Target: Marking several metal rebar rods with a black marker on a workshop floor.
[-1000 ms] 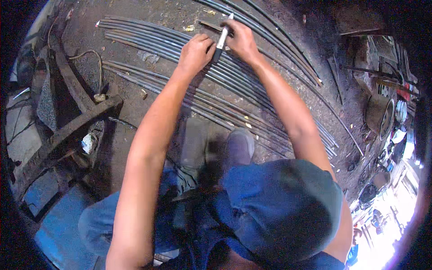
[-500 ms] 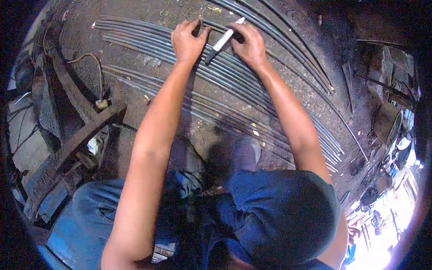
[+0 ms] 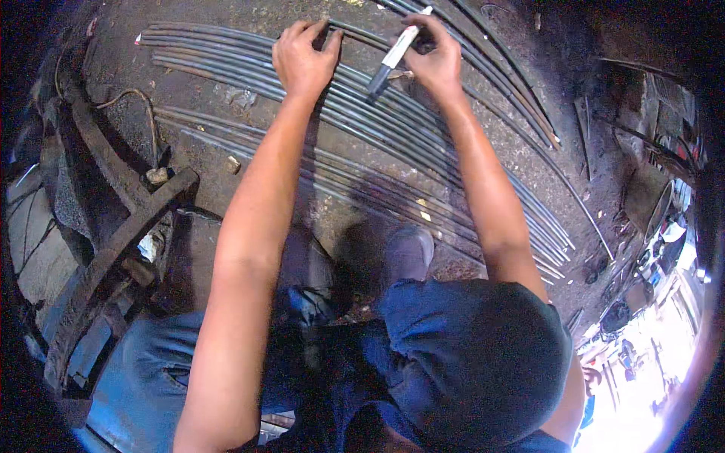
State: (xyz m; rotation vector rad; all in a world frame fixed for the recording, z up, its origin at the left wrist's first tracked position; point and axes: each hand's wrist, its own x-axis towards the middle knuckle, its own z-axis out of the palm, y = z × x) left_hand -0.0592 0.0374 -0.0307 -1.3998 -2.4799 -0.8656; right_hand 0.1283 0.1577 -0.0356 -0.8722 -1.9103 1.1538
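Observation:
My right hand is closed on a white marker pen, its dark end pointing down toward the rods. My left hand is over the far edge of a row of grey metal rods, with a gap between thumb and forefinger. Its fingertips are at the left end of a single metal rod, which passes beneath my right hand and runs on to the right. Whether the left fingers press on that rod is hidden.
More long rods lie at the far right. Thinner rods cross nearer my shoe. Heavy rusty metal bars stand at the left, beside a small block. Mixed scrap lines the right side.
My right hand has shifted right and slightly away with the marker pen. My left hand sits a little further left and away, and the view has shifted slightly.

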